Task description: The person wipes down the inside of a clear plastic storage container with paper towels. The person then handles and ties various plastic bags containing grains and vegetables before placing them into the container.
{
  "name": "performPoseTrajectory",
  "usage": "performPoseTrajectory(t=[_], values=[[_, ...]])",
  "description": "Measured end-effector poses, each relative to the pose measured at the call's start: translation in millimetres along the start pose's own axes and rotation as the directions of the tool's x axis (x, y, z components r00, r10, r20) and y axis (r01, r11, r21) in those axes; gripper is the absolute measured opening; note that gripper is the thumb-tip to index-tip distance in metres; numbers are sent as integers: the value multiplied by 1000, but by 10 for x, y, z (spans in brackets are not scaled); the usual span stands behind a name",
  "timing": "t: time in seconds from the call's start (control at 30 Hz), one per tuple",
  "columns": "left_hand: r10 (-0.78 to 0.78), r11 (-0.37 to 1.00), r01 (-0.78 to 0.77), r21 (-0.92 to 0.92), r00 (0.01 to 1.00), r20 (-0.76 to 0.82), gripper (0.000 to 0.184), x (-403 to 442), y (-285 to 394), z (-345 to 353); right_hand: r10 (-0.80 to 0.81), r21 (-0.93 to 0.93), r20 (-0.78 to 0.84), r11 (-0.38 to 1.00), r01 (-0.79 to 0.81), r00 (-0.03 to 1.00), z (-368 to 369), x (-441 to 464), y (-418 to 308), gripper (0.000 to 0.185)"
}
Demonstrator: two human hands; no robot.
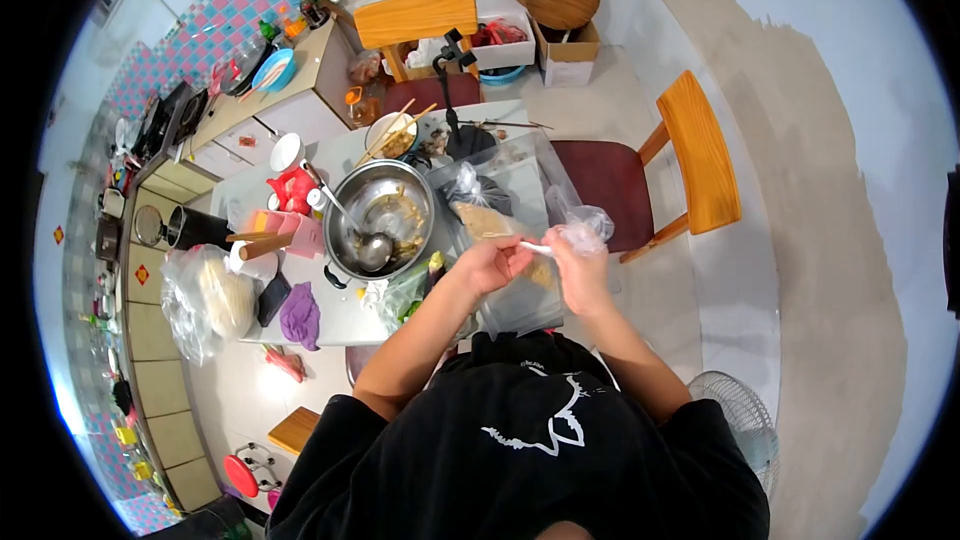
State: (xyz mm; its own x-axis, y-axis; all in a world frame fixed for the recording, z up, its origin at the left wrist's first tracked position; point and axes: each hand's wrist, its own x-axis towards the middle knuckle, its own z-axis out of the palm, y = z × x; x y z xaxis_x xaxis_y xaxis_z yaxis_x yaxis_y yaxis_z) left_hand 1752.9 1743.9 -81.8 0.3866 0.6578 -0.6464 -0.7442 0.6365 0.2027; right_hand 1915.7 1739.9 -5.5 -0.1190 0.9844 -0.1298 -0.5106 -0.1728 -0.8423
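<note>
Both hands meet above a clear plastic bin (520,315) at the table's right end. My left hand (488,266) is closed, its fingertips pinching one end of a white twisted strip, which looks like the neck of a plastic bag. My right hand (580,268) is closed around the other end, with a clear crumpled plastic bag (590,223) bunched over its fingers. Under the hands a bag of tan, grainy contents (482,220) lies in the bin, partly hidden by them. Behind it is a knotted bag with dark contents (485,193).
A steel pot (427,225) with a ladle (375,251) stands left of the bin. Behind are a bowl with chopsticks (398,144) and a black stand (470,143). An eggplant (435,272) and a purple cloth (300,317) lie near the front. A chair (690,155) stands at right.
</note>
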Motion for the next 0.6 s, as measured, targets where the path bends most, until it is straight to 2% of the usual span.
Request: performPoseTrajectory(t=[0.07,0.1,0.17,0.2,0.23,0.27,0.3,0.33,0.37,0.43,0.47,0.5,0.53,0.57,0.6], values=[[44,999,-44,20,999,-16,19,-140,29,143,145,-101,-146,982,-160,979,-247,69,53,18],[95,995,-94,36,995,-28,20,-178,41,175,145,-96,-152,982,-160,978,-321,92,31,18],[73,996,-73,49,997,7,17,-197,71,156,396,-112,-271,893,-437,878,-430,169,-13,17],[105,984,-105,144,994,8,17,-244,71,193,502,59,-230,862,-503,834,-454,198,-33,17],[137,962,-136,238,990,12,16,-279,67,224,503,63,-231,862,-503,833,-563,257,29,17],[135,961,-133,241,991,11,16,-292,62,247,605,202,-154,793,-575,781,-729,350,178,17],[195,891,-178,417,981,1,14,-298,55,271,689,330,-59,697,-637,723,-838,426,311,18],[255,788,-210,579,967,3,13,-298,53,283,688,333,-59,696,-636,723,-863,480,397,18],[254,787,-208,581,967,2,13,-280,60,252,659,329,-73,724,-606,748,-883,531,486,18],[323,448,-281,849,936,139,11,-270,79,212,631,326,-87,749,-577,771,-752,516,505,19],[323,448,-279,849,936,137,11,-270,76,190,581,258,-164,805,-534,797,-666,488,538,19],[395,295,-298,908,903,168,13,-331,73,260,523,184,-236,852,-490,819,-544,447,510,18],[460,134,-299,945,863,208,15,-363,68,296,526,182,-233,850,-494,818,-432,396,453,18],[465,137,-297,945,862,203,15,-340,64,268,479,134,-234,878,-459,846,-321,333,384,17],[505,5,-221,975,842,189,18,-301,58,232,430,86,-231,903,-422,873,-255,292,366,16]])
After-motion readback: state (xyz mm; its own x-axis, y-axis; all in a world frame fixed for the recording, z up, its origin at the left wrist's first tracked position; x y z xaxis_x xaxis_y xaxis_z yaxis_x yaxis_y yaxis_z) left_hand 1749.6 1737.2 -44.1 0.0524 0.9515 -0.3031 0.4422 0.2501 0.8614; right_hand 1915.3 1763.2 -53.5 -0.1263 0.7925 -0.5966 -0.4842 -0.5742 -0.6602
